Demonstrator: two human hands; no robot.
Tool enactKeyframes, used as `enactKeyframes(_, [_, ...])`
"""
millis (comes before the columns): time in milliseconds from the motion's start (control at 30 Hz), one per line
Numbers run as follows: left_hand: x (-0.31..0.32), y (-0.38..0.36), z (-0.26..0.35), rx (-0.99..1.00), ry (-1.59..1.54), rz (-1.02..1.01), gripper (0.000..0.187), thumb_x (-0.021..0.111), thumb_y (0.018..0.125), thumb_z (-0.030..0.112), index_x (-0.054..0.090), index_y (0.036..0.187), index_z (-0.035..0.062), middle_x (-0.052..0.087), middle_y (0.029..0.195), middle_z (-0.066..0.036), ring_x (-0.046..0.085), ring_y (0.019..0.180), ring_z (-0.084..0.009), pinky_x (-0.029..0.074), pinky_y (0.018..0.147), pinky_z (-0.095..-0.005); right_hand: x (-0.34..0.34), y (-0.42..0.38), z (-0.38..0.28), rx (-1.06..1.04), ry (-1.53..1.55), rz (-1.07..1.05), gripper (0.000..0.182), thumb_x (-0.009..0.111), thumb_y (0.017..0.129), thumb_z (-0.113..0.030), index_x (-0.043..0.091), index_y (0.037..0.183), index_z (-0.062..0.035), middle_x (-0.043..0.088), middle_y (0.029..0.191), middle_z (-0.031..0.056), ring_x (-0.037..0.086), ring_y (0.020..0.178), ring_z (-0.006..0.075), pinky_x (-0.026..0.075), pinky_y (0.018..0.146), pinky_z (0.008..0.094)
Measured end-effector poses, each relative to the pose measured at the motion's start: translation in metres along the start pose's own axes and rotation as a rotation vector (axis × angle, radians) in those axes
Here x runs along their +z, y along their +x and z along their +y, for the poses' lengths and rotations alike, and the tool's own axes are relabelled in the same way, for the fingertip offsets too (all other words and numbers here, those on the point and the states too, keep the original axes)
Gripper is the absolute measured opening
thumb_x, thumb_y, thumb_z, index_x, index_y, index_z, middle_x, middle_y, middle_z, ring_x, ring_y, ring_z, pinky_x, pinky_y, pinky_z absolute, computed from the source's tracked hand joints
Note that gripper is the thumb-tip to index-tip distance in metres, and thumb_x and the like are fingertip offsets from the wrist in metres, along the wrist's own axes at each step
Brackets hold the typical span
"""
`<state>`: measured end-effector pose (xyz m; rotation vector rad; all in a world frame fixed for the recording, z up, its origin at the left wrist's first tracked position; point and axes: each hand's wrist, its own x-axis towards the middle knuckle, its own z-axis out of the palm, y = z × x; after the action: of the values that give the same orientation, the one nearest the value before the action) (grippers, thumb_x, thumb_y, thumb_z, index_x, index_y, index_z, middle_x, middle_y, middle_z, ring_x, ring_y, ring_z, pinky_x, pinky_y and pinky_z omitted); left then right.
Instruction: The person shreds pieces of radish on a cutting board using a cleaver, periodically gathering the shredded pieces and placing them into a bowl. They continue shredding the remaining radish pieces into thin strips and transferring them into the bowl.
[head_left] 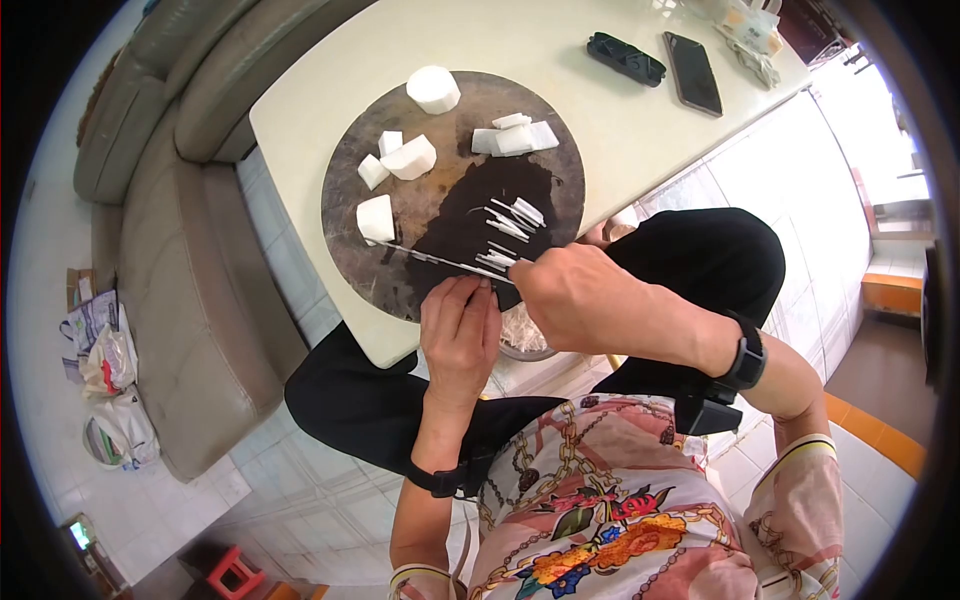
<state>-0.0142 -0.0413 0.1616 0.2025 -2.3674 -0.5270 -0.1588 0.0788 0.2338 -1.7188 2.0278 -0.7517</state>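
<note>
My right hand (570, 295) is closed around the handle of a knife (440, 262), whose blade is seen nearly edge-on over a round, dark cutting board (345, 165). The curled fingers of my left hand (460, 325) press down at the board's near edge, beside the blade. Whatever lies under those fingertips is mostly hidden, though it looks like white radish. Thin white radish strips (515, 218) are spread on the wet part of the board just past the knife. Farther back are a stack of flat radish slices (515, 138), several chunks (410, 158) and a thick round piece (433, 90).
Below the board's near edge, a bowl of white shreds (525, 332) is partly covered by my hands. A phone (692, 73), a black case-like object (626, 59) and a plastic bag (750, 30) lie on the pale table (290, 110). A grey sofa (195, 300) stands to the left.
</note>
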Motion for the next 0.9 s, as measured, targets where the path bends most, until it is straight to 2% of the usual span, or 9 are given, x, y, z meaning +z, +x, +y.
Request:
enactKeyframes(67, [0.000, -0.003, -0.001, -0.008, 0.007, -0.027, 0.024, 0.072, 0.073, -0.004, 0.068, 0.096, -0.0052, 0.064, 0.101, -0.013, 0.062, 0.094, -0.0326, 0.050, 0.083, -0.0425, 0.005, 0.003, 0.000, 0.029, -0.001, 0.007, 0.008, 0.060, 0.074, 0.001, 0.053, 0.072, 0.0039, 0.053, 0.054, 0.0201, 0.059, 0.054, 0.0394, 0.046, 0.052, 0.0455])
enactKeyframes(233, [-0.010, -0.008, 0.000, -0.049, -0.031, 0.008, 0.024, 0.073, 0.073, -0.006, 0.068, 0.096, -0.0048, 0.065, 0.104, -0.014, 0.062, 0.095, -0.0331, 0.050, 0.083, -0.0417, 0.003, -0.006, -0.003, 0.030, -0.006, 0.121, 0.010, 0.060, 0.074, 0.002, 0.051, 0.071, 0.0028, 0.053, 0.053, 0.0191, 0.058, 0.053, 0.0385, 0.045, 0.051, 0.0452])
enactKeyframes(267, [-0.012, -0.010, 0.000, -0.046, -0.020, 0.010, 0.023, 0.073, 0.073, -0.007, 0.069, 0.095, -0.0044, 0.065, 0.106, -0.015, 0.063, 0.095, -0.0336, 0.051, 0.082, -0.0403, 0.001, -0.008, -0.006, 0.030, -0.007, 0.118, 0.010, 0.060, 0.074, 0.002, 0.051, 0.071, 0.0028, 0.053, 0.053, 0.0191, 0.058, 0.053, 0.0385, 0.045, 0.051, 0.0452])
enactKeyframes(333, [-0.014, -0.010, -0.001, -0.038, -0.025, -0.011, 0.023, 0.073, 0.073, -0.007, 0.069, 0.095, -0.0039, 0.065, 0.105, -0.014, 0.062, 0.096, -0.0333, 0.050, 0.082, -0.0405, -0.003, -0.010, -0.014, 0.058, -0.029, 0.098, 0.013, 0.063, 0.066, 0.000, 0.055, 0.074, 0.0054, 0.059, 0.059, 0.0233, 0.062, 0.056, 0.0410, 0.050, 0.053, 0.0462])
enactKeyframes(467, [-0.014, -0.006, -0.003, -0.021, -0.012, -0.052, 0.022, 0.074, 0.072, -0.003, 0.069, 0.093, -0.0034, 0.064, 0.101, -0.015, 0.060, 0.096, -0.0327, 0.046, 0.082, -0.0426, -0.006, -0.020, -0.025, 0.071, -0.050, -0.006, 0.015, 0.063, 0.066, 0.000, 0.054, 0.076, 0.0051, 0.059, 0.059, 0.0214, 0.063, 0.056, 0.0392, 0.050, 0.052, 0.0450])
enactKeyframes(533, [-0.014, -0.007, -0.004, -0.027, -0.014, -0.062, 0.022, 0.074, 0.071, -0.003, 0.068, 0.092, -0.0035, 0.063, 0.100, -0.015, 0.059, 0.096, -0.0327, 0.046, 0.082, -0.0428, -0.003, -0.025, -0.026, 0.049, -0.096, -0.027, 0.013, 0.059, 0.071, 0.004, 0.050, 0.081, 0.0038, 0.054, 0.056, 0.0172, 0.059, 0.053, 0.0369, 0.046, 0.048, 0.0425])
enactKeyframes(667, [-0.014, -0.006, -0.003, -0.036, 0.014, -0.070, 0.019, 0.073, 0.067, -0.007, 0.068, 0.086, -0.0034, 0.064, 0.098, -0.014, 0.060, 0.092, -0.0335, 0.047, 0.079, -0.0421, 0.004, -0.028, -0.025, 0.029, -0.135, -0.044, 0.016, 0.059, 0.068, 0.004, 0.049, 0.082, 0.0041, 0.056, 0.060, 0.0179, 0.060, 0.054, 0.0362, 0.046, 0.048, 0.0425])
enactKeyframes(800, [-0.015, -0.008, -0.001, -0.048, 0.024, -0.096, 0.020, 0.073, 0.068, -0.007, 0.068, 0.086, -0.0033, 0.064, 0.098, -0.014, 0.060, 0.092, -0.0338, 0.047, 0.079, -0.0423, 0.007, -0.015, -0.030, 0.020, -0.133, -0.046, 0.018, 0.059, 0.067, 0.004, 0.049, 0.082, 0.0044, 0.058, 0.062, 0.0184, 0.061, 0.055, 0.0367, 0.047, 0.050, 0.0425])
enactKeyframes(900, [-0.013, -0.010, -0.001, 0.000, 0.032, -0.061, 0.022, 0.073, 0.071, -0.002, 0.067, 0.092, -0.0033, 0.062, 0.099, -0.014, 0.059, 0.094, -0.0337, 0.046, 0.081, -0.0439, 0.009, -0.012, -0.024, 0.035, -0.124, -0.006, 0.018, 0.059, 0.066, 0.005, 0.049, 0.081, 0.0046, 0.057, 0.062, 0.0184, 0.060, 0.054, 0.0368, 0.047, 0.050, 0.0424])
